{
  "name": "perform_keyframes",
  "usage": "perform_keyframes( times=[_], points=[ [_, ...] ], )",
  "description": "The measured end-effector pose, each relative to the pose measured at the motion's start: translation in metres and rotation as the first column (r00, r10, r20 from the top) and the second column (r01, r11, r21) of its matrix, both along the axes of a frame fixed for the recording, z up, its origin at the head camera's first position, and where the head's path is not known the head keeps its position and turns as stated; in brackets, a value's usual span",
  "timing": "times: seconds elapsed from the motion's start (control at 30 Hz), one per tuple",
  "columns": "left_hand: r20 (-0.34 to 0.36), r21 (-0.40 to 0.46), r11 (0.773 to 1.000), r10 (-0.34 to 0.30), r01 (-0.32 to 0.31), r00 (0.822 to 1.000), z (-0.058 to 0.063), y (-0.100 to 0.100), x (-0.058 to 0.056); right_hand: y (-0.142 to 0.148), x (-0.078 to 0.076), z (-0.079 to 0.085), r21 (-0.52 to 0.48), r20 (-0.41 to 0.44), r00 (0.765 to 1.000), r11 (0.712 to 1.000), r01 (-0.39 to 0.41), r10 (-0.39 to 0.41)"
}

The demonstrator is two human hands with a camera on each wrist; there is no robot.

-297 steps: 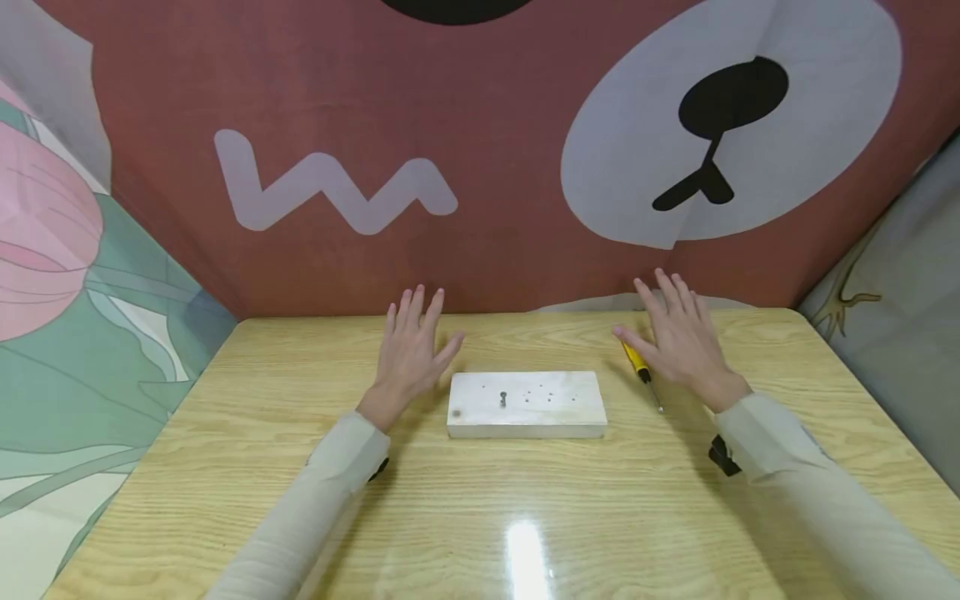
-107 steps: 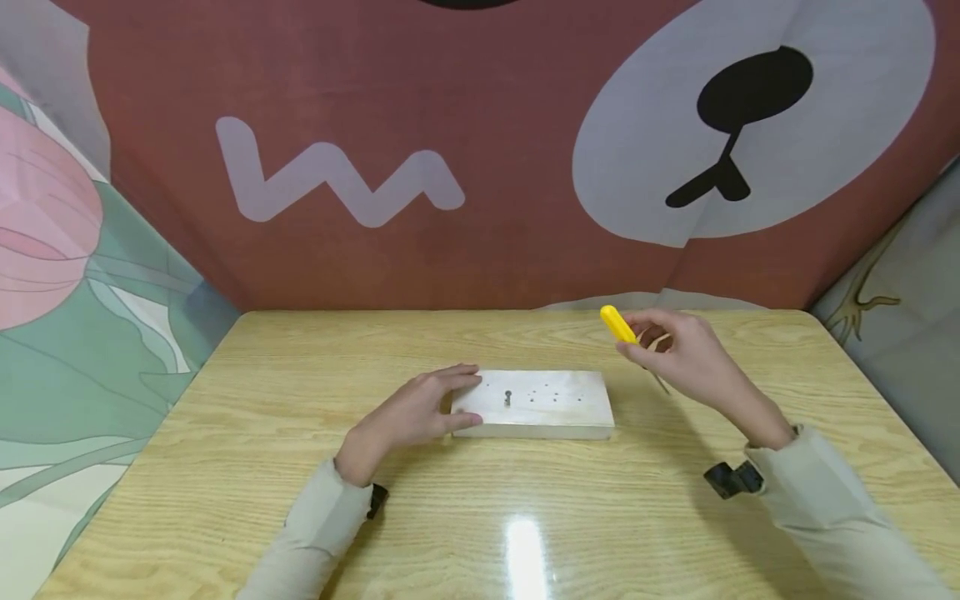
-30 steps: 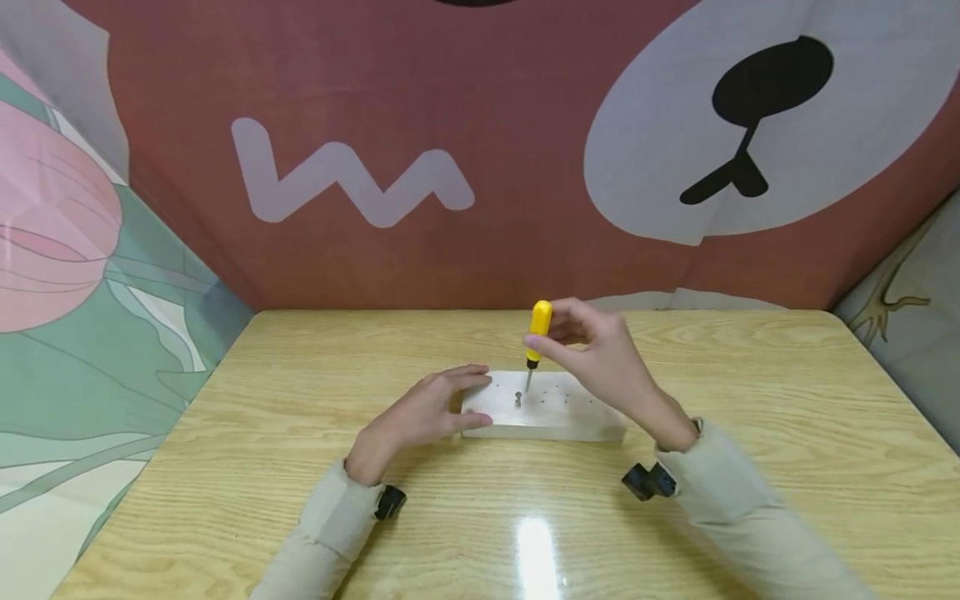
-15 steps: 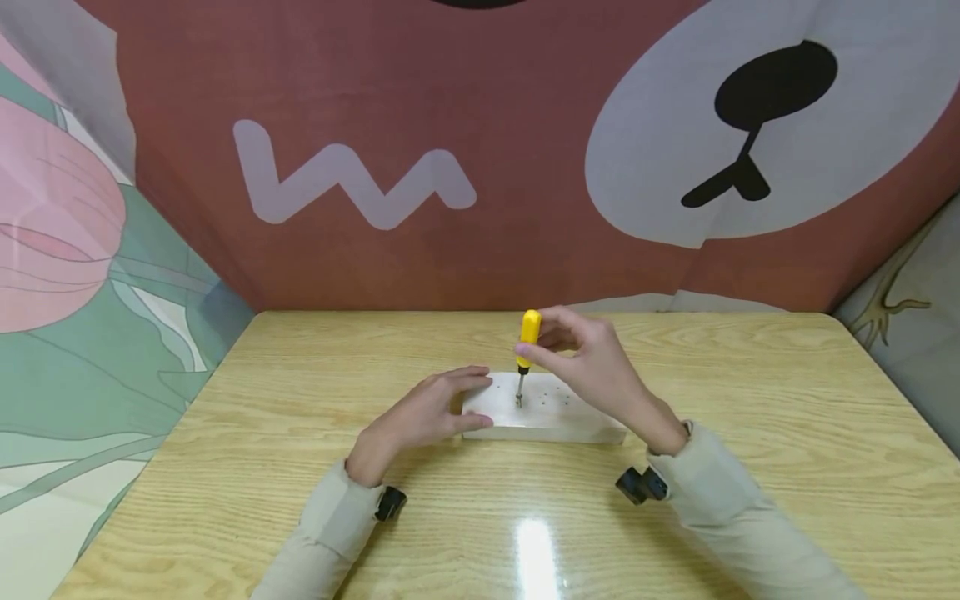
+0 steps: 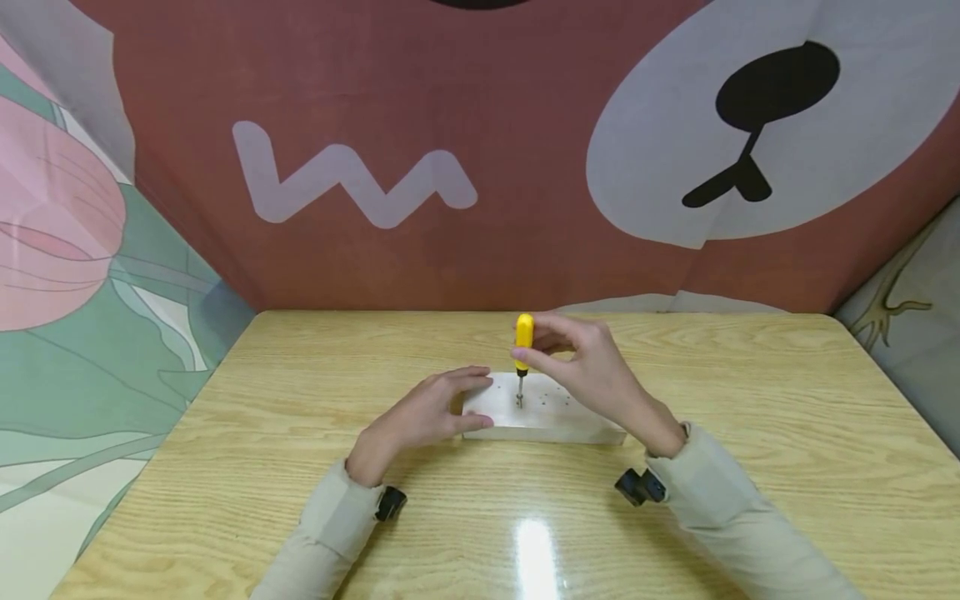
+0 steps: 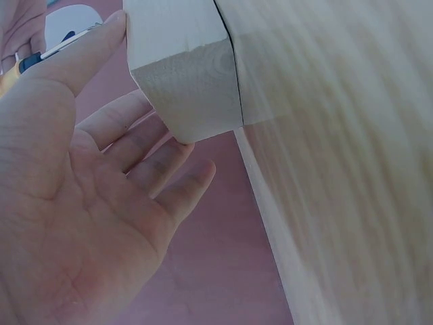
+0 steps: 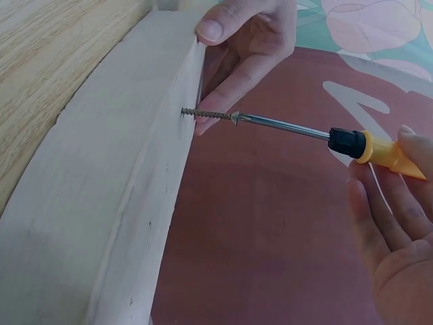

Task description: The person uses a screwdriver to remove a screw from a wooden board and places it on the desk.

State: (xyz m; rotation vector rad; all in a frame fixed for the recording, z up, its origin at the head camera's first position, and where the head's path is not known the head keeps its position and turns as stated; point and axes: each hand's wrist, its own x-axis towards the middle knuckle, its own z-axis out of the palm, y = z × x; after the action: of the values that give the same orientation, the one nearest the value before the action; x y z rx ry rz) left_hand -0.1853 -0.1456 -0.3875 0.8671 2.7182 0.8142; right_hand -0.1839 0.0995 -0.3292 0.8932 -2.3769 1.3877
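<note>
A pale wooden block (image 5: 540,419) with several small holes in its top lies on the table. A screw (image 7: 210,114) stands partly sunk in it, most of its thread showing in the right wrist view. My right hand (image 5: 603,371) pinches the yellow handle of a screwdriver (image 5: 524,332) between thumb and fingers. Its shaft points down, with the tip right at the screw head. My left hand (image 5: 412,412) holds the block's left end, thumb on the near side and fingers on the far side, as the left wrist view (image 6: 101,176) also shows of that hand.
The light wood-grain table (image 5: 262,417) reaches back to a brown fabric wall (image 5: 375,267) with a printed cartoon face. Patterned cloth (image 5: 157,333) hangs at the left side. A small black camera sits at each wrist, the right one (image 5: 640,486) just over the table.
Since the oldest frame, my right hand has picked up the screwdriver and my left hand has taken hold of the block. In the last second the screwdriver moved left and down onto the screw.
</note>
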Motion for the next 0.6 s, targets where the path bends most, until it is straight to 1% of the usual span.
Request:
perform_keyframes(
  times=[0.3, 0.6],
  points=[
    [0.002, 0.007, 1.0, 0.004, -0.004, 1.0, -0.0001, 0.0002, 0.0002, 0.0003, 0.0008, 0.0005, 0.009, -0.004, 1.0, 1.0, -0.001, 0.001],
    [-0.004, 0.007, 1.0, -0.003, 0.003, 1.0, -0.0002, -0.0004, -0.0002, -0.0002, 0.0004, 0.0006, -0.007, -0.02, 1.0, 1.0, -0.011, 0.011]
  ],
)
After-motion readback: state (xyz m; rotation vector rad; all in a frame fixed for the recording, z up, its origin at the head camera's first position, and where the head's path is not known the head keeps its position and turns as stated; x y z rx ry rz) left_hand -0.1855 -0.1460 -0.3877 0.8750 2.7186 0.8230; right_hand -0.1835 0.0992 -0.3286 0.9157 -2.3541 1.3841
